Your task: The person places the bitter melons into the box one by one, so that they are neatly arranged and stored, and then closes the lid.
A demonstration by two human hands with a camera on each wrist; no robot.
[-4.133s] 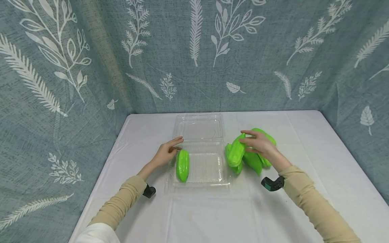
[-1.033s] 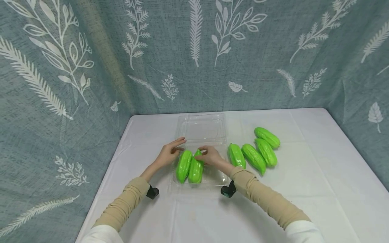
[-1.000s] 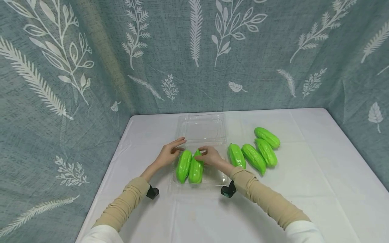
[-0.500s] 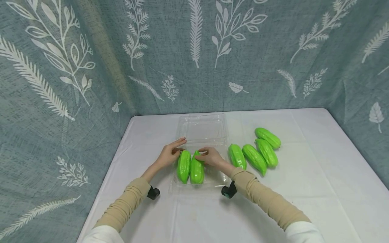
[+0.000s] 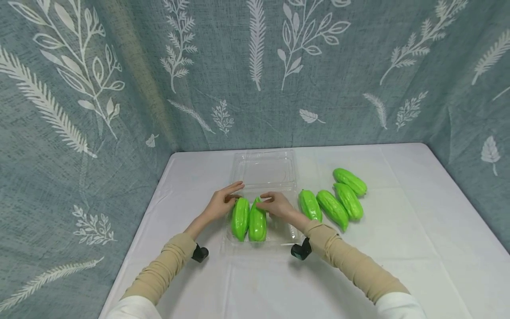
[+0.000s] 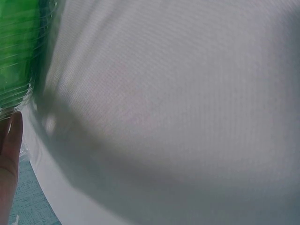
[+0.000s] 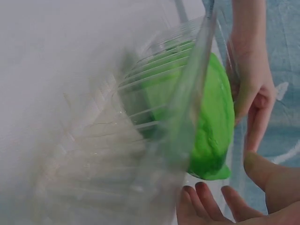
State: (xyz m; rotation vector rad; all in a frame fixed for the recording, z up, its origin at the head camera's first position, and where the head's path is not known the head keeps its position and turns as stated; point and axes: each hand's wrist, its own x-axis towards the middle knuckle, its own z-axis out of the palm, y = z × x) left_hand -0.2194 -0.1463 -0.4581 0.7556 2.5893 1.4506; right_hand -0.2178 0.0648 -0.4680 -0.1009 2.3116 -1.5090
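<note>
A clear plastic clamshell container (image 5: 279,235) lies open on the table. Two glossy green ribbed gourds are in its left half, side by side: the left gourd (image 5: 240,221) and the right gourd (image 5: 257,225). My right hand (image 5: 279,206) is at the far end of the right gourd, thumb over its pointed tip in the head view. In the right wrist view its fingertips (image 7: 205,192) are spread, beside the gourd's tip. My left hand (image 5: 220,201) is at the container's left rim with its index finger extended. In the left wrist view one fingertip (image 6: 16,119) touches the ribbed wall.
Several more green gourds (image 5: 333,208) lie on the white tablecloth (image 5: 378,257) right of the container, the nearest close to its right wall. The container's lid (image 5: 264,167) is folded back behind it. A patterned grey-blue curtain (image 5: 239,66) closes off the back and sides.
My right hand has brought a second gourd from the right-hand group into the container. Over the last second both gourds have straightened slightly. The left hand has hardly moved.
</note>
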